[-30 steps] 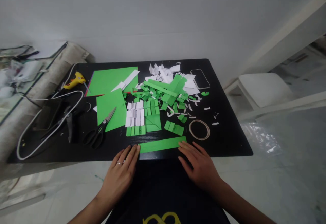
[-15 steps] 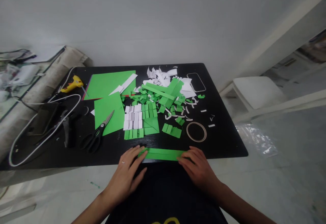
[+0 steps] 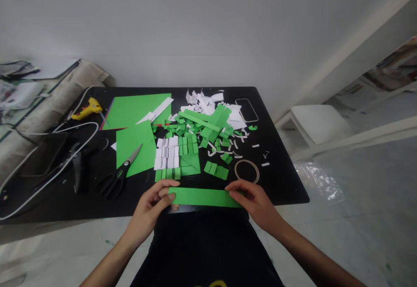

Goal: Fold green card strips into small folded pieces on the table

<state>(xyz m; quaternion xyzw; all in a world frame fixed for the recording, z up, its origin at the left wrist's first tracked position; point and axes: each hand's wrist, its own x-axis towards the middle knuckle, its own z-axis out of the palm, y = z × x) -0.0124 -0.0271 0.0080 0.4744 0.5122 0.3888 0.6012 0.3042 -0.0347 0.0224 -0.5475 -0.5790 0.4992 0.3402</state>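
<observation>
A long green paper strip point(image 3: 200, 196) stretches between my two hands at the front edge of the black table. My left hand point(image 3: 156, 200) grips its left end, thumb on top and fingers behind. At the other end my right hand point(image 3: 250, 198) pinches the strip between thumb and fingers. Just beyond lie a patchwork of folded white pieces point(image 3: 167, 155) and green pieces on a green square, and a small folded green piece point(image 3: 216, 170). Scissors point(image 3: 120, 171) with black handles rest to the left, partly on a green paper sheet point(image 3: 134, 141).
Behind is a heap of green paper strips point(image 3: 208, 121) and white scraps point(image 3: 203, 102). A tape ring point(image 3: 246, 171) lies at right. At left are a yellow glue gun point(image 3: 87, 109), a white cable point(image 3: 78, 148) and dark pliers-like tool point(image 3: 77, 167). A white stool point(image 3: 317, 124) stands beyond the table.
Both hands lay over the strip's ends with fingers flat. Now they grip those ends, and the strip's face looks smooth where a crease or flap line showed. The view has shifted slightly.
</observation>
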